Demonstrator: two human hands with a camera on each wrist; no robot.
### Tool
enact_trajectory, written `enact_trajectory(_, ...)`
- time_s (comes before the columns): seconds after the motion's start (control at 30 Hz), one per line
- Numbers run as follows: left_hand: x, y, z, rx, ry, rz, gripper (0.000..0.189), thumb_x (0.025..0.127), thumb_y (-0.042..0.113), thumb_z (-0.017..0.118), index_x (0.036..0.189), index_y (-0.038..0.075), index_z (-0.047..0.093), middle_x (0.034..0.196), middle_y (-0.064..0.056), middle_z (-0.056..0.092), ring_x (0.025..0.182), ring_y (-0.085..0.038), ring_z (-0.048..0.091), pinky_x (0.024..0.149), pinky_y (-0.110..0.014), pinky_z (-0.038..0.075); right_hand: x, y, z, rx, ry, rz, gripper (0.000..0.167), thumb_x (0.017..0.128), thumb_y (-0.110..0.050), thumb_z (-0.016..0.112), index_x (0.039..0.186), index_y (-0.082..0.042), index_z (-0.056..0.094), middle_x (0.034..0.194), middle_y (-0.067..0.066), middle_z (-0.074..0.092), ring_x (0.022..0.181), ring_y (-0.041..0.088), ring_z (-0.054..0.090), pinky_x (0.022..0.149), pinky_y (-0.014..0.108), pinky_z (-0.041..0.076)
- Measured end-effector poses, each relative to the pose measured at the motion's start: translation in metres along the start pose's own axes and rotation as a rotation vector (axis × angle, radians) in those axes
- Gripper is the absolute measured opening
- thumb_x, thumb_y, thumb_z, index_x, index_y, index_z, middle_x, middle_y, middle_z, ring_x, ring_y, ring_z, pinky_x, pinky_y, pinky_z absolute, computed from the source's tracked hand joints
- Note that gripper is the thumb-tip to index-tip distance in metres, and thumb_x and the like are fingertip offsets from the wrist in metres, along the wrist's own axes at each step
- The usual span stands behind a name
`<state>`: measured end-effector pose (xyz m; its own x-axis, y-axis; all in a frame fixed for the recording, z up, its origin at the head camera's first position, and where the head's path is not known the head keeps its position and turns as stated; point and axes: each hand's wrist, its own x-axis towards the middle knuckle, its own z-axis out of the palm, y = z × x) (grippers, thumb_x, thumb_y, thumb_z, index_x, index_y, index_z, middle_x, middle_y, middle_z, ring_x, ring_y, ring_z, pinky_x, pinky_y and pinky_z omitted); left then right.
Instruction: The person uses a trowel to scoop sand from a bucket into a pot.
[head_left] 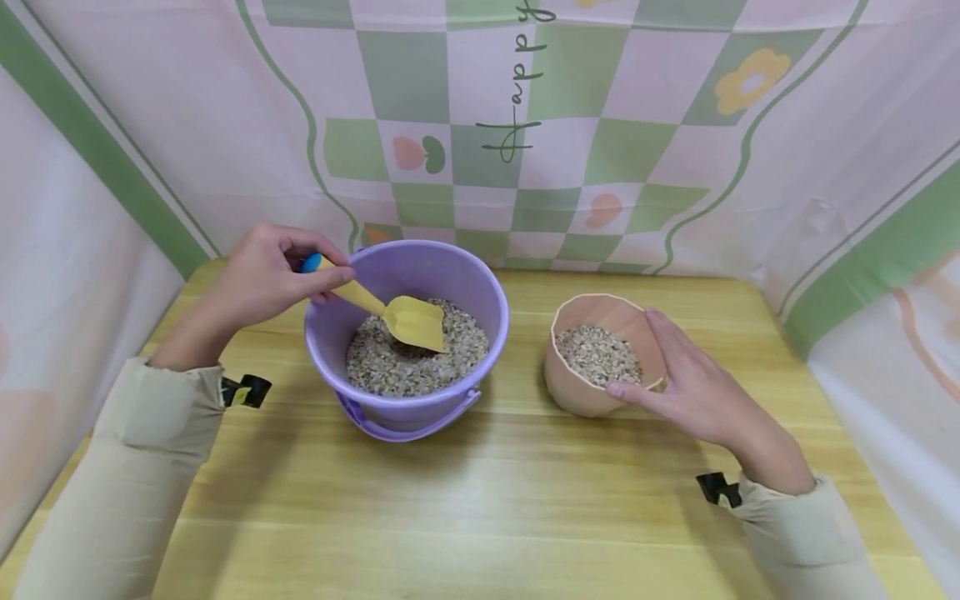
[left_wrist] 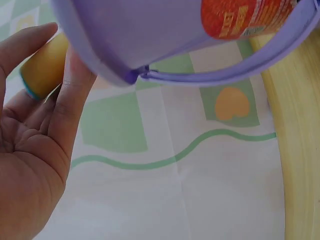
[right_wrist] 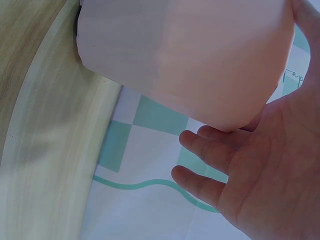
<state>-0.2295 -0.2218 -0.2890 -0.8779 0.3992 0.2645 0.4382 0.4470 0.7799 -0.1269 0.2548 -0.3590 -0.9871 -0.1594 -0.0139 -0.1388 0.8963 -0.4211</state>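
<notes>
My left hand [head_left: 266, 275] grips a yellow scoop [head_left: 415, 323] by its handle, whose end is blue, at the left rim of a purple bucket [head_left: 405, 414]. The scoop's blade tilts down close over the grey-brown gravel [head_left: 390, 371] inside the bucket, with a dark hollow under it. Over on the right, my right hand [head_left: 701, 387] holds a peach-pink pot [head_left: 573, 396] at its rim, thumb at the near side and forefinger at the far side. Gravel [head_left: 598, 354] also lies in this pot. The left wrist view shows the scoop handle [left_wrist: 46, 67] between thumb and fingers.
Both containers stand on a light wooden table [head_left: 480, 508], side by side with a gap between them. The bucket's purple handle [head_left: 412, 433] hangs down at its front. A checked green and white cloth [head_left: 487, 92] hangs behind the table, with more cloth at both sides.
</notes>
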Motion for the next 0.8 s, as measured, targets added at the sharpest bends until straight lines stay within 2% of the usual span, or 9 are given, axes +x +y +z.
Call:
enact_trajectory(0.2, -0.006, -0.003, -0.01, -0.008, 0.027, -0.043, 0.019, 0.087, 0.016, 0.078, 0.098, 0.0, 0.076, 0.082, -0.009, 0.075, 0.061, -0.021, 0.071, 0.057, -0.028, 0.06, 0.0, -0.001, -0.001, 0.001, 0.002, -0.001, 0.113, 0.086, -0.06, 0.069, 0.16, -0.014, -0.002, 0.165, 0.016, 0.007, 0.146, 0.048, 0.019, 0.111, 0.071, 0.023)
enact_trajectory(0.37, -0.011, -0.006, -0.017, -0.038, 0.046, -0.026, 0.02, 0.088, 0.011, 0.077, 0.101, -0.004, 0.075, 0.086, -0.007, 0.075, 0.063, -0.021, 0.072, 0.058, -0.03, 0.061, -0.001, 0.0, -0.001, 0.001, 0.001, 0.001, 0.113, 0.086, -0.06, 0.069, 0.16, -0.013, -0.003, 0.166, 0.016, 0.006, 0.146, 0.047, 0.018, 0.112, 0.07, 0.023)
enact_trajectory(0.6, -0.018, -0.005, -0.026, -0.043, 0.096, -0.027, 0.023, 0.09, 0.014, 0.075, 0.101, -0.006, 0.074, 0.082, -0.003, 0.075, 0.064, -0.019, 0.072, 0.061, -0.029, 0.061, -0.002, 0.0, -0.001, 0.002, 0.006, 0.0, 0.113, 0.086, -0.059, 0.069, 0.16, -0.014, -0.002, 0.166, 0.016, 0.007, 0.146, 0.048, 0.019, 0.112, 0.071, 0.023)
enact_trajectory(0.8, -0.02, -0.012, -0.031, -0.107, 0.152, -0.013, 0.024, 0.093, 0.011, 0.071, 0.1, -0.012, 0.071, 0.079, -0.003, 0.075, 0.065, -0.016, 0.072, 0.06, -0.028, 0.061, -0.002, 0.002, 0.003, -0.048, 0.049, -0.041, 0.111, 0.086, -0.06, 0.068, 0.16, -0.011, 0.002, 0.164, 0.019, 0.012, 0.143, 0.05, 0.024, 0.111, 0.07, 0.025)
